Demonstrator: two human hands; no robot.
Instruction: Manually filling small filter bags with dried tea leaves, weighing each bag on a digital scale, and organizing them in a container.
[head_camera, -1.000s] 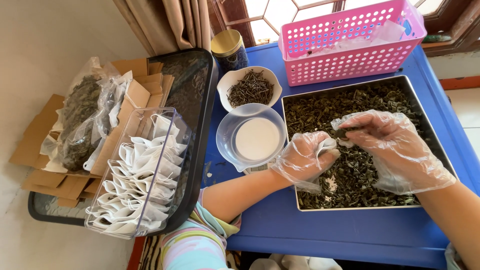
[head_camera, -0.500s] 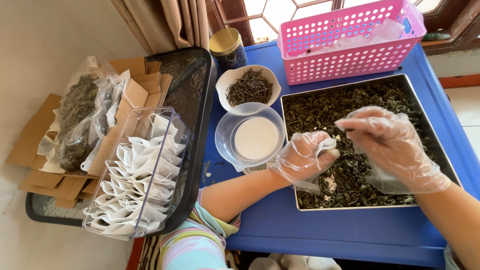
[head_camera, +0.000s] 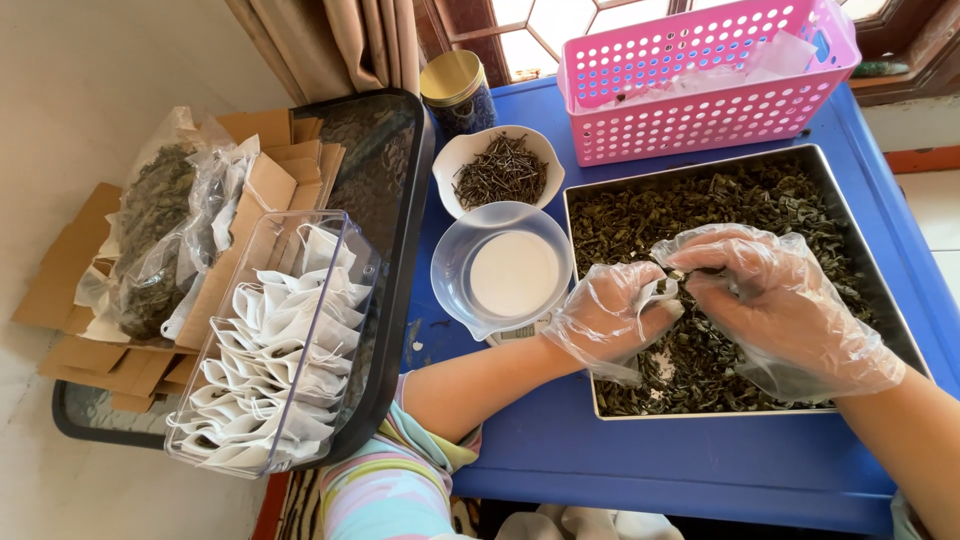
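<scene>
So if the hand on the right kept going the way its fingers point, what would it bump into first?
Most likely the left hand. The right hand points its fingers leftward over the tray of dried leaves, and the two hands nearly meet; depth is unclear.

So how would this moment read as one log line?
left hand: small white sachet | right hand: dried leaves over metal tray

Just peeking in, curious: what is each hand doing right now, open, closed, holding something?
Left hand: gloved, curled shut on a small white bag over the tray.
Right hand: gloved, fingertips pinched on dried leaves at the bag.
</scene>
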